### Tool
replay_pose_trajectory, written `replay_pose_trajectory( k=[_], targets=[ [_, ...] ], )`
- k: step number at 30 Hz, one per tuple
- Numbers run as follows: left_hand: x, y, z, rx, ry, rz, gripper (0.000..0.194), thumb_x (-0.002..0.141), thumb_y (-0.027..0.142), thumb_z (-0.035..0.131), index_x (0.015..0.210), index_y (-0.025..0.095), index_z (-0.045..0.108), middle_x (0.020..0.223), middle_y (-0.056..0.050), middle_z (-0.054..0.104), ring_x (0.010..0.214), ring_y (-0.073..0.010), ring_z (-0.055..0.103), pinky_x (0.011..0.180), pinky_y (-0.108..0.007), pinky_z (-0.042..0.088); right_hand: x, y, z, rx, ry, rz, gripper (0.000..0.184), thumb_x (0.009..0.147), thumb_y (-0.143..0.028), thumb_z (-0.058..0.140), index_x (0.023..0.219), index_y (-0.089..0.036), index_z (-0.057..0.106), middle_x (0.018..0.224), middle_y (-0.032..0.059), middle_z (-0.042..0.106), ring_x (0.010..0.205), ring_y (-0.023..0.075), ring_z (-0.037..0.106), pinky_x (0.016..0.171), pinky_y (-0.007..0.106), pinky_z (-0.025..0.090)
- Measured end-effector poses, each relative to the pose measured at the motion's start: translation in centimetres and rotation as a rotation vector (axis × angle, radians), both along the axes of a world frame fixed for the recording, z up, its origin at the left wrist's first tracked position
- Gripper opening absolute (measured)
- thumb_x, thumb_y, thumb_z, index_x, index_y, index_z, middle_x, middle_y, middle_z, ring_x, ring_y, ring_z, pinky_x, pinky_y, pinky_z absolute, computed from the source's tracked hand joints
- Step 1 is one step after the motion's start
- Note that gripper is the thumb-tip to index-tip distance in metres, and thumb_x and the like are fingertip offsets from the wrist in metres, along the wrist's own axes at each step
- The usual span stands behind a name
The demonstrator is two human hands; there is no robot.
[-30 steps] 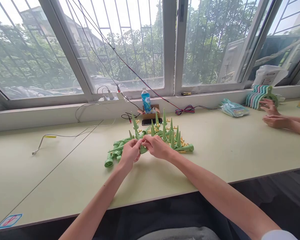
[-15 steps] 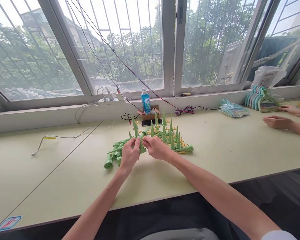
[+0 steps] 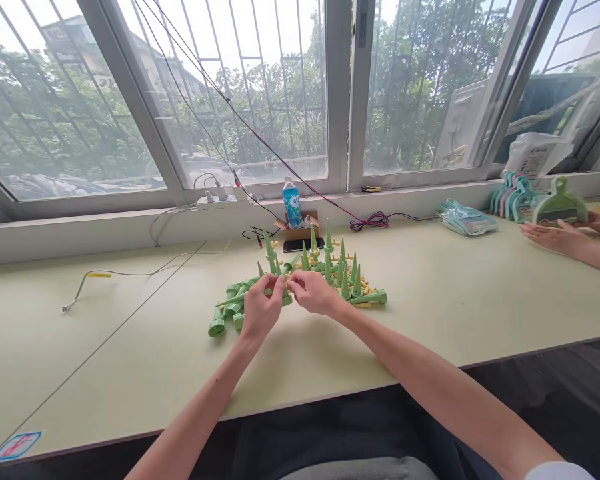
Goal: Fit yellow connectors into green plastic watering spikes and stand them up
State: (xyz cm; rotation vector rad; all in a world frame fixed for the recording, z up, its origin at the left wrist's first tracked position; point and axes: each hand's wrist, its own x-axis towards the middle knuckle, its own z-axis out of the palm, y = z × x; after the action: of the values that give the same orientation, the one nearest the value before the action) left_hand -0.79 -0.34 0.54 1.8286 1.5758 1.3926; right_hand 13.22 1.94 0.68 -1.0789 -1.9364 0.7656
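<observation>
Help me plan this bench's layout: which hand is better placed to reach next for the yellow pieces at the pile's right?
Probably the right hand: it is nearer those yellow pieces. The left hand is farther away and appears to hold a green piece. Whether the right holds anything is unclear.

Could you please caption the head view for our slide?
Left hand and right hand close together among green spikes and small yellow pieces.

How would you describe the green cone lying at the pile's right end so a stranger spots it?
Beneath the windows, on the pale table, find the pile of green cones and small yellow pieces. At its right end is the lying cone, wide end pointing right. It lies flat, while the cones just behind it stand tip up.
</observation>
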Motion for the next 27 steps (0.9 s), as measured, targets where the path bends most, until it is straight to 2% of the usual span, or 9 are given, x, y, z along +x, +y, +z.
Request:
replay_pose_trajectory(
  k=[11,19,27],
  targets=[
    [0.1,0.0,0.0,0.035,-0.023,0.024,0.032,0.084,0.049,0.053,0.071,0.020,0.056,0.066,0.000,0.062,0.044,-0.0098,0.047,0.044,-0.022,0.038,-0.2,-0.6,0.5,-0.035,-0.002,-0.013,0.034,0.097,-0.029,0.040,0.065,-0.019,0.043,0.053,-0.0035,0.050,0.047,0.0086,0.045,0.054,0.022,0.033],
    [0.2,-0.3,0.3,0.030,-0.088,-0.007,0.032,0.086,0.050,0.053,0.073,0.020,0.055,0.070,0.001,0.062,0.036,-0.0074,0.043,0.038,-0.023,0.035,-0.3,0.1,-0.5,0.133,-0.086,-0.063,0.041,0.101,-0.036,0.034,0.065,-0.019,0.045,0.063,-0.0003,0.052,0.058,0.0110,0.043,0.057,0.023,0.029],
    [0.1,-0.2,0.1,0.046,-0.073,0.006,0.031,0.086,0.049,0.053,0.074,0.020,0.056,0.069,0.001,0.062,0.039,-0.0080,0.045,0.039,-0.023,0.036,-0.4,-0.1,-0.6,0.174,-0.194,-0.070,0.043,0.103,-0.036,0.029,0.072,-0.017,0.053,0.067,0.0021,0.056,0.058,0.0114,0.043,0.057,0.025,0.026]
  ],
)
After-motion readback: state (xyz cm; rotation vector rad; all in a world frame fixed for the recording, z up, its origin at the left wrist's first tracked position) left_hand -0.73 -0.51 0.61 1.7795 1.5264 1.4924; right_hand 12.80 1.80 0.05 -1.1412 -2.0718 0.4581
